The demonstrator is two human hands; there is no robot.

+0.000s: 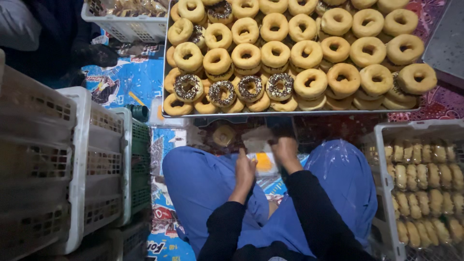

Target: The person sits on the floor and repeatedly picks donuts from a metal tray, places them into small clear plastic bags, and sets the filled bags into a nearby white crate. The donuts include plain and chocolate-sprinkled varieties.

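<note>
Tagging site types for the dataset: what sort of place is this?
Probably a small bakery or doughnut packing spot, worked on the floor. A big metal tray piled with ring doughnuts, a crate of wrapped pastries, stacked plastic crates beside the seated person.

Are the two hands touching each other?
Apart. The head view shows a plain gap between left hand and right hand, with a yellow packet showing between them.
</note>
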